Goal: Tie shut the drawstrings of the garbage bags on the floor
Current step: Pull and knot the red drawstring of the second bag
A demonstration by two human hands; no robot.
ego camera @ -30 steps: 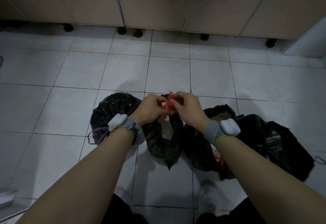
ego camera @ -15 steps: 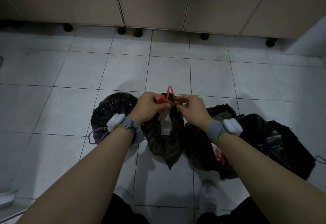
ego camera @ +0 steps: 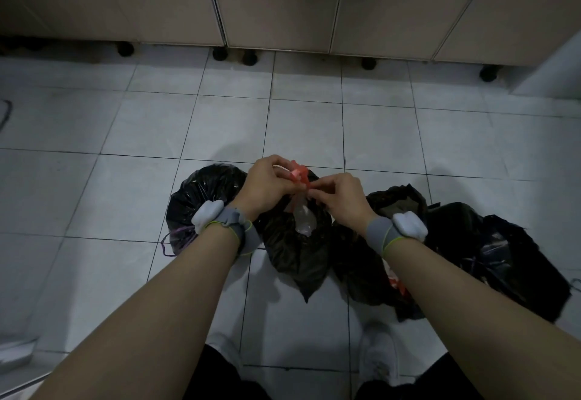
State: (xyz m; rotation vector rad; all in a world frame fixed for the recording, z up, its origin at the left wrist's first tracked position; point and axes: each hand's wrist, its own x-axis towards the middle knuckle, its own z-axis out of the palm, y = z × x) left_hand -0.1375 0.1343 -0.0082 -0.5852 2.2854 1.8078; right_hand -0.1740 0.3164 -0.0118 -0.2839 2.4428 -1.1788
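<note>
Several black garbage bags sit on the white tiled floor. The middle bag (ego camera: 298, 251) has a red drawstring (ego camera: 300, 174) gathered at its top, and a clear plastic bottle (ego camera: 303, 222) shows in its mouth. My left hand (ego camera: 267, 184) pinches the red drawstring from the left. My right hand (ego camera: 341, 196) grips the same string from the right, fingers touching it. A bag with a purple drawstring (ego camera: 201, 201) lies left of it. Further bags (ego camera: 367, 261) (ego camera: 500, 251) lie to the right, partly hidden by my right forearm.
Beige cabinets (ego camera: 283, 3) on black feet (ego camera: 220, 53) run along the far side of the floor. My white shoes (ego camera: 377, 355) stand just behind the bags. A pale wall corner (ego camera: 553, 69) stands at the right. Bare tiles (ego camera: 220, 126) stretch between bags and cabinets.
The red loop that stood up between my hands half a second ago is now bunched down. Both hands have shifted slightly while working the string at the bag's top.
</note>
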